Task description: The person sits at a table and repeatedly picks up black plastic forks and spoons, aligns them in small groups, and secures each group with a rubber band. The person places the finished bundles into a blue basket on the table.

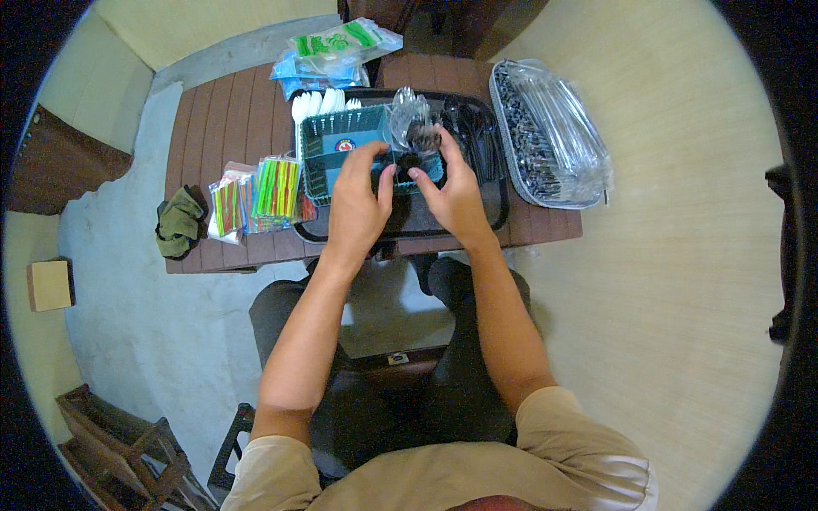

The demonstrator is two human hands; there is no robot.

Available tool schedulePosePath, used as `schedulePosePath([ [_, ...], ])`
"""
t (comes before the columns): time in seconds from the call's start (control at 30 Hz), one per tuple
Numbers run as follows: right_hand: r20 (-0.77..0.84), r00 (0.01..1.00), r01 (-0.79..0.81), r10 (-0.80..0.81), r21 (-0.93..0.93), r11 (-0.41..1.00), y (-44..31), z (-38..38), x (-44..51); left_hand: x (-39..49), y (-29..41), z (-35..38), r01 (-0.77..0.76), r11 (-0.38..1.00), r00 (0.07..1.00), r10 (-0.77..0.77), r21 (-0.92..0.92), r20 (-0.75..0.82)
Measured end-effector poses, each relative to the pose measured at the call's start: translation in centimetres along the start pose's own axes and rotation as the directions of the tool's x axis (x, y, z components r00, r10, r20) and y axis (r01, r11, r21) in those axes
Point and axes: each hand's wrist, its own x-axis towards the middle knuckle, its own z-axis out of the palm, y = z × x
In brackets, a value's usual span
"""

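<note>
Over a teal plastic basket (378, 118) with dividers, my left hand (361, 191) is held with thumb and fingers apart, nothing plainly in its grasp. My right hand (455, 195) curves in from the other side. Its index fingertip is at a blurred dark bundle (424, 137); whether it grips it cannot be made out. Clear plastic cutlery (408, 108) stands just beyond, in the basket's right part. White plastic forks and spoons (323, 102) lie behind the basket's left side. Black plastic cutlery (473, 137) lies to the right on a black tray (441, 220).
A grey basket (511, 172) of wrapped cutlery stands at the table's right, by the wall. Bagged colourful sticks (275, 188) and a green cloth (179, 222) lie left on the brown slatted table (204, 128). Plastic bags (339, 48) lie at the far edge.
</note>
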Motion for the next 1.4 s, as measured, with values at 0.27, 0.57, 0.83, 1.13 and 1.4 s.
schedulePosePath([
  [0.27, -0.046, 0.998, 0.035, -0.045, -0.206, 0.978, -0.7, -0.6, -0.1, -0.4, -0.4, 1.4, -0.099, 0.849, 0.986, 0.152, 0.519, -0.061],
  [0.57, 0.075, 0.989, -0.131, 0.129, 0.014, 0.991, 0.8, -0.4, 0.0, -0.6, -0.5, 0.9, -0.142, 0.858, 0.990, 0.126, 0.494, 0.067],
  [0.83, -0.065, 0.997, -0.036, 0.031, -0.084, 0.996, -0.1, -0.1, 0.3, -0.5, -0.2, 1.0, -0.157, 0.862, 0.985, 0.170, 0.482, 0.017],
  [1.13, -0.081, 0.991, -0.110, 0.105, -0.064, 0.992, 1.3, -0.2, 0.2, -0.4, 0.0, 0.8, -0.137, 0.917, 0.985, 0.166, 0.374, -0.045],
  [1.4, 0.055, 0.990, -0.138, 0.133, 0.104, 0.985, 2.5, -1.2, 0.5, -0.7, 0.0, 0.7, -0.111, 0.903, 0.993, 0.113, 0.414, 0.020],
])
